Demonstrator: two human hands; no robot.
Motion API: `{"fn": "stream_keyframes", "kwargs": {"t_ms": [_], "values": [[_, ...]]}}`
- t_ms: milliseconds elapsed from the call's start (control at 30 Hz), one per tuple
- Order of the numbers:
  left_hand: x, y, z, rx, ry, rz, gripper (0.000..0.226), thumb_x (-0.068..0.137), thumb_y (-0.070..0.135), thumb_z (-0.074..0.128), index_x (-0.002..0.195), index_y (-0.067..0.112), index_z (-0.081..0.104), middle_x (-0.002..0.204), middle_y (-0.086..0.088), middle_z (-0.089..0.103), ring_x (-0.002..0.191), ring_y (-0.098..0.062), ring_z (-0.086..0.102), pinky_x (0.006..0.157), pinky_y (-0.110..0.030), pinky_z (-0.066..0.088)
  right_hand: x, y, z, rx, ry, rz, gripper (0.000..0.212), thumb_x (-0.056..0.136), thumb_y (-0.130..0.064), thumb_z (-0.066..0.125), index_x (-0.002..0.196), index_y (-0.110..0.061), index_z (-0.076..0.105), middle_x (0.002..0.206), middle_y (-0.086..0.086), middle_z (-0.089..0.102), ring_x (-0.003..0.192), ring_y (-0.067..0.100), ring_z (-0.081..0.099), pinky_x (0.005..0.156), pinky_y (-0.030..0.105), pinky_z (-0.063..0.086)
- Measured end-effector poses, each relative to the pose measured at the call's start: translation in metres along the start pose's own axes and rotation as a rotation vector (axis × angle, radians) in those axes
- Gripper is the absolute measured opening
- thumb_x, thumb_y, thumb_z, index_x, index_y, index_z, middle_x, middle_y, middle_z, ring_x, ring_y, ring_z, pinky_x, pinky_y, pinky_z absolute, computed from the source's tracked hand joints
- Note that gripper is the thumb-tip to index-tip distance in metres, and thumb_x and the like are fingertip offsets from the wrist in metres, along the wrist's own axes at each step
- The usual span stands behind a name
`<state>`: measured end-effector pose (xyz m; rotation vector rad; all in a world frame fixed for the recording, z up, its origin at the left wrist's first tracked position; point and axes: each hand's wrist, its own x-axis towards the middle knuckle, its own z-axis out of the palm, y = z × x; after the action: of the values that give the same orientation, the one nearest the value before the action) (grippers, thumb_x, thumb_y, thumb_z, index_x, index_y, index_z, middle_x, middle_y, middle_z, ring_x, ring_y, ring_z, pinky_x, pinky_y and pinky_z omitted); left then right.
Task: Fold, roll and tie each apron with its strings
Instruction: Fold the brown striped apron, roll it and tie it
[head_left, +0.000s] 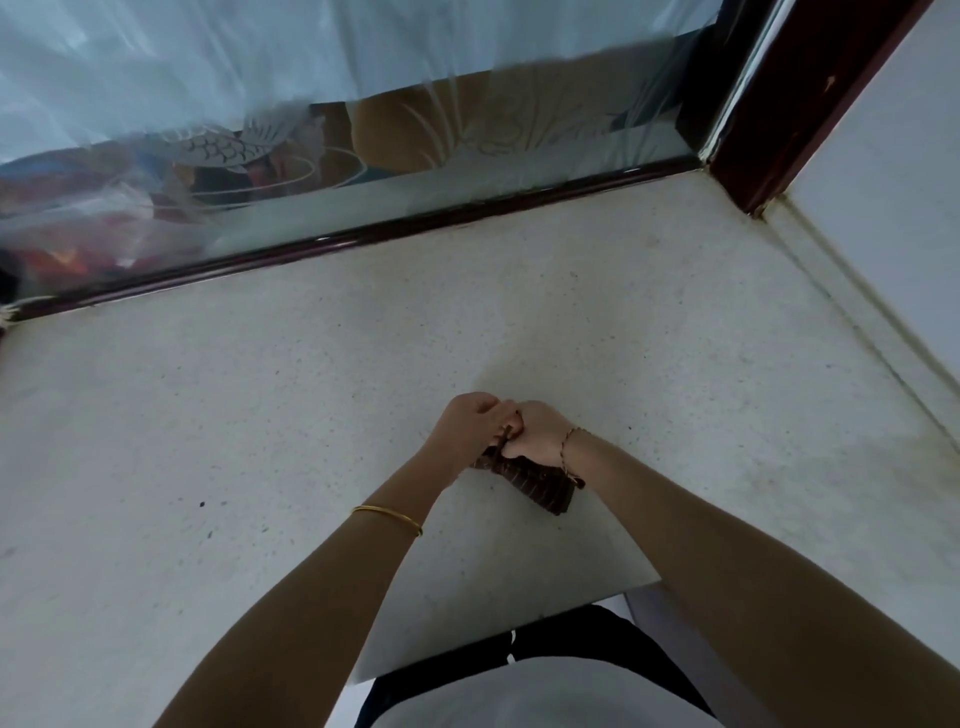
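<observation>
A dark brown striped apron (540, 486), rolled into a tight bundle, lies on the pale speckled counter (260, 441) near the front middle. My left hand (467, 428) and my right hand (537, 434) meet right above the roll's left end. Both pinch a thin brown apron string (504, 435) that runs down between them to the roll. The hands and wrists hide most of the roll's left part; its right end sticks out below my right wrist.
An etched glass pane (363, 130) in a dark wooden frame (363, 236) borders the counter at the back. A white wall (883, 208) closes the right side. The counter's front edge (493, 623) lies near my body.
</observation>
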<state>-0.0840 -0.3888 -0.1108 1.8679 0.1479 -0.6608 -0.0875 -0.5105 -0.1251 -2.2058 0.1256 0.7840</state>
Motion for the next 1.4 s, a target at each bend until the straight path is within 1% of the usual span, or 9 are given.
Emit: {"fn": "stream_keyframes", "kwargs": {"t_ms": [100,300,600,733,833,933,1133,1267,1400], "values": [[0.002,-0.004,0.001,-0.162,-0.013,-0.060,0.021,0.093,0.016,0.055,0.092,0.002,0.071,0.097,-0.015,0.070,0.093,-0.024,0.066,0.087,-0.029,0.054,0.001,0.005,-0.007,0.125,-0.061,0.047,0.019,0.083,0.006,0.060,0.072,-0.009,0.056,0.068,0.001,0.051,0.067,0.015,0.051,0.055,0.015,0.041],[0.004,-0.007,-0.001,-0.111,-0.028,-0.122,0.035,0.083,-0.008,0.047,0.106,0.010,0.065,0.094,-0.008,0.066,0.081,-0.015,0.061,0.073,-0.023,0.052,-0.003,0.017,-0.009,0.522,0.046,0.123,0.015,0.083,-0.003,0.069,0.097,0.002,0.069,0.062,0.004,0.055,0.049,0.010,0.044,0.043,0.015,0.039],[0.011,-0.005,0.003,0.401,-0.087,0.160,0.034,0.082,0.004,0.062,0.115,0.014,0.066,0.098,-0.001,0.063,0.091,-0.017,0.059,0.085,-0.030,0.049,-0.005,0.006,-0.025,-0.006,0.155,0.062,0.021,0.087,-0.024,0.065,0.081,-0.005,0.069,0.059,-0.001,0.056,0.052,0.010,0.048,0.051,0.018,0.039],[0.015,-0.005,0.008,0.441,-0.090,0.239,0.023,0.084,0.010,0.066,0.107,0.010,0.069,0.088,0.004,0.059,0.084,-0.011,0.055,0.071,-0.017,0.041,-0.006,-0.001,-0.033,-0.236,0.104,-0.063,0.030,0.089,-0.031,0.060,0.063,-0.017,0.055,0.064,-0.002,0.054,0.062,0.011,0.048,0.059,0.021,0.038],[0.017,-0.004,0.010,0.487,-0.109,0.267,0.006,0.086,0.011,0.062,0.088,0.011,0.068,0.075,0.005,0.055,0.075,-0.010,0.050,0.065,-0.022,0.035,-0.010,0.002,-0.040,-0.185,0.113,-0.106,0.029,0.088,-0.034,0.062,0.064,-0.020,0.054,0.066,-0.005,0.052,0.062,0.007,0.046,0.055,0.017,0.034],[0.019,-0.007,0.012,0.450,-0.100,0.256,0.028,0.088,0.013,0.060,0.063,0.021,0.050,0.061,0.006,0.047,0.061,-0.008,0.044,0.058,-0.022,0.033,-0.016,0.003,-0.043,-0.089,0.113,-0.118,0.026,0.088,-0.030,0.064,0.065,-0.020,0.056,0.061,-0.006,0.052,0.055,0.004,0.045,0.054,0.015,0.034],[0.023,-0.012,0.015,0.413,-0.088,0.256,0.011,0.089,0.011,0.058,0.093,0.013,0.068,0.080,0.005,0.058,0.072,-0.008,0.053,0.063,-0.012,0.039,-0.013,0.011,-0.042,0.473,0.254,0.058,0.025,0.095,-0.019,0.045,0.089,-0.005,0.064,0.085,0.015,0.065,0.058,0.018,0.058,0.054,0.026,0.049],[0.018,-0.009,0.010,0.293,-0.086,0.231,0.031,0.085,-0.013,0.041,0.091,0.001,0.068,0.073,0.005,0.059,0.068,-0.003,0.052,0.065,-0.003,0.039,-0.014,0.020,-0.037,0.279,0.159,0.120,0.023,0.094,-0.003,0.043,0.106,-0.006,0.062,0.096,0.007,0.062,0.063,0.017,0.064,0.055,0.023,0.052],[0.019,-0.004,0.009,0.211,-0.097,0.147,0.022,0.083,-0.008,0.050,0.080,0.010,0.061,0.077,0.000,0.059,0.069,-0.009,0.052,0.063,-0.016,0.043,-0.015,0.025,-0.029,0.010,0.243,0.000,0.015,0.087,-0.007,0.060,0.098,0.000,0.068,0.094,0.018,0.068,0.081,0.029,0.066,0.069,0.033,0.053]]}}
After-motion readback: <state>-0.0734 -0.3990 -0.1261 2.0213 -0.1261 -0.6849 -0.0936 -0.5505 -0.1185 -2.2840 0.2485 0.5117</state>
